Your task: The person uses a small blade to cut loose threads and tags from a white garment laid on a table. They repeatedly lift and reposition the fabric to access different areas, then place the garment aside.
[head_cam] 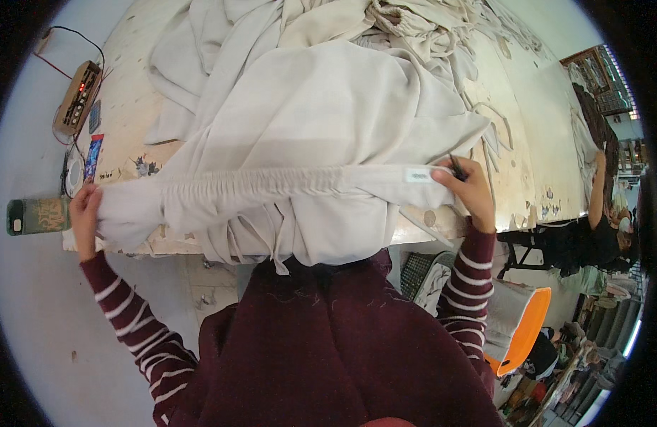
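A cream garment [317, 117] lies across the table in front of me, its gathered elastic waistband [253, 181] stretched sideways between both hands. My left hand [86, 208] pinches the band's left end, close to the table's left edge. At the other end, my right hand [469, 187] grips the band just beside a small white label [418, 175] that bears writing. A small dark tool [456, 166], possibly thread snips, also sits in the right hand, mostly hidden by the fingers. Loose fabric and thin ties [275, 251] hang over the table's front edge towards my lap.
More cream cloth [413, 26] is heaped at the back of the worn wooden table [520, 160]. A control box [78, 99] and a green jar [39, 216] stand at left. On the right are a black crate [418, 272], an orange chair [527, 331] and another person's arm [598, 187].
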Available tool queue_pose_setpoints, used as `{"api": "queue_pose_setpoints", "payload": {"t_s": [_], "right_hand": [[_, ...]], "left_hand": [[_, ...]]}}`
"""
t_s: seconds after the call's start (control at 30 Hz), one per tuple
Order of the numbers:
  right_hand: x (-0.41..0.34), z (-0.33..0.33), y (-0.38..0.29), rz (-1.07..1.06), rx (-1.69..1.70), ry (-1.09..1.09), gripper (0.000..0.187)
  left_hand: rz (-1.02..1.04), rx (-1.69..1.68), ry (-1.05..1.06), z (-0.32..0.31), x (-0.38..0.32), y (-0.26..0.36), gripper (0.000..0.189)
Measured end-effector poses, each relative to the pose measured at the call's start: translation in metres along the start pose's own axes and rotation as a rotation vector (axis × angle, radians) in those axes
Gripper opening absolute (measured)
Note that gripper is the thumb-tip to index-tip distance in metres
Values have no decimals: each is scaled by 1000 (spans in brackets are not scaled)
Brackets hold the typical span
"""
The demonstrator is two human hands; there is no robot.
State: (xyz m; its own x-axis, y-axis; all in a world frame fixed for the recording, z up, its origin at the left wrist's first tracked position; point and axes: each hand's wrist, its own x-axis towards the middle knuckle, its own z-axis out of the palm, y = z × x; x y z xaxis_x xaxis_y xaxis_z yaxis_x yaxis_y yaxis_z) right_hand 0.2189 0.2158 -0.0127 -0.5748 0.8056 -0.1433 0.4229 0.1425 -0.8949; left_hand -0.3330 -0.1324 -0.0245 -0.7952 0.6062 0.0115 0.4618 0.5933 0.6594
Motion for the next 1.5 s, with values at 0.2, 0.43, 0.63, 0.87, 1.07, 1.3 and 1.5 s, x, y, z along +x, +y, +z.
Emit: {"api": "queue_pose_setpoints", "payload": {"t_s": [0.2,0.43,0.63,0.87,1.07,1.3,1.5], "right_hand": [[17,25,21,-3,34,152,16],[-5,23,-1,-186,-51,441,19],[-45,52,-3,-423,-311,403,30],[-49,75,9,-197,278,321,13],[-54,81,2,-400,352,426,5],[-40,59,12,-566,432,517,7],[-38,-8,29,-404,290,1181,15]], "left_hand": [[612,518,604,93,-35,97,16],[922,-299,-100,214,-129,256,23],[936,-187,-194,263,-136,300,18],[908,-438,-279,272,-129,293,13],[363,-886,-746,264,-135,290,18],[313,-951,-831,276,-135,288,17],[264,-938,-802,279,-133,286,16]]}}
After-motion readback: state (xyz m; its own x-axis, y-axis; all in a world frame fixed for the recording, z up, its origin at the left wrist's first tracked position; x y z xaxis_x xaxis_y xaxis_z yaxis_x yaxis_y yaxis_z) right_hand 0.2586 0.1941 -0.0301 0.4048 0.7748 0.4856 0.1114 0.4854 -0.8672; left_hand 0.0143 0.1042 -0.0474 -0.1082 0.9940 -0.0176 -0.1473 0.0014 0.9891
